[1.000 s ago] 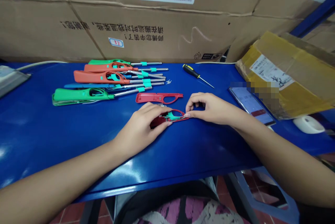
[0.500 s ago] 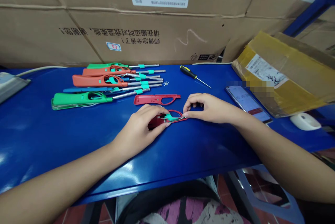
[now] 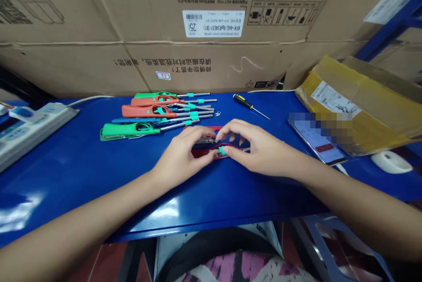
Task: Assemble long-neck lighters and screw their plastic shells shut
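An opened red lighter (image 3: 201, 153), the long-necked gas kind, lies on the blue table with its teal trigger (image 3: 222, 150) showing. My left hand (image 3: 180, 152) grips its handle end, thumb along the near side. The thumb of my right hand (image 3: 260, 145) presses by the trigger, and its index finger curves over to a small silver metal part (image 3: 206, 140) between both hands' fingertips. Whether that finger touches the part, I cannot tell. Behind my fingers the other red shell half (image 3: 214, 128) is mostly hidden. A short metal end (image 3: 245, 150) shows beneath my right hand.
Several green, orange and blue lighters (image 3: 151, 111) lie in a group at back left. Beyond my hands are small white bits (image 3: 217, 114) and a screwdriver (image 3: 244, 100). A phone (image 3: 316, 139), white mouse (image 3: 391, 162) and taped carton (image 3: 369, 97) stand right; a power strip (image 3: 42, 128) left.
The view has tilted up and turned left. My right hand has moved in from the lighter's far end, its thumb now at the teal trigger. A silver part now shows between my fingers.
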Motion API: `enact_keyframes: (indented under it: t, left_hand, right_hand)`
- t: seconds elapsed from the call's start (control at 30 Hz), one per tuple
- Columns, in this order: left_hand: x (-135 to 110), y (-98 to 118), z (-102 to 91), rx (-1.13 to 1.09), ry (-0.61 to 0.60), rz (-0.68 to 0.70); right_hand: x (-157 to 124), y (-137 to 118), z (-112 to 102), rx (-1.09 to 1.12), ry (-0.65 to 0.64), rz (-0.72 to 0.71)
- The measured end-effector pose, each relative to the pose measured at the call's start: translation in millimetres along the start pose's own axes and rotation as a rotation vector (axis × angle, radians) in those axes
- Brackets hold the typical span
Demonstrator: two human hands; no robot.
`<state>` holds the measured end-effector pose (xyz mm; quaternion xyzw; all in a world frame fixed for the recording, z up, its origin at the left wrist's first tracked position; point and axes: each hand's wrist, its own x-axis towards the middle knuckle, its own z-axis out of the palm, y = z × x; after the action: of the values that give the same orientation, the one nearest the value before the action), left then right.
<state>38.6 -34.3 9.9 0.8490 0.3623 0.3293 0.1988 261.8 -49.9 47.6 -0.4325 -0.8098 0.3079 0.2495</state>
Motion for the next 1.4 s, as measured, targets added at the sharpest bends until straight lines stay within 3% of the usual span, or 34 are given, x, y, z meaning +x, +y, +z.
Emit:
enact_keyframes:
  t: [0.13,0.23,0.37,0.53,0.7,0.97,1.07,1.2,1.4]
  left_hand:
    - [10.2,-9.6,-33.3,0.269,-0.125,0.017]
    - [13.9,-22.7,-44.7,0.329,-0.193,-0.018]
    - [15.1,-30.9,-35.5,0.318,-0.249,-0.016]
    - [19.3,-34.1,-20.2,0.305,-0.300,-0.028]
    - [19.9,-34.3,-23.1,0.289,-0.319,-0.054]
    - [-2.5,-15.8,-25.1,0.133,-0.236,-0.085]
    - [-9.8,-16.2,-19.4,0.103,-0.201,-0.037]
    - [-14.3,-20.3,-13.6,0.094,-0.248,0.018]
    - [-19.8,-19.4,-11.4,0.095,-0.226,-0.006]
  right_hand:
    - [-2.9,-2.9,6.1,-0.237,-0.065,-0.192]
    - [-2.4,14.0,7.7,-0.417,-0.068,-0.194]
    - [0.1,31.7,6.4,-0.315,-0.100,-0.189]
    - [0.4,36.5,7.9,-0.234,-0.127,-0.134]
    - [-1.6,36.7,9.4,-0.268,-0.153,-0.111]
    - [-0.1,40.6,7.7,-0.251,-0.165,-0.062]
    - [-1.3,41.2,6.4,-0.246,-0.172,-0.065]
    - [-2.1,39.8,3.8,-0.243,-0.197,-0.055]
    - [-1.8,36.0,0.7,-0.276,-0.211,-0.038]
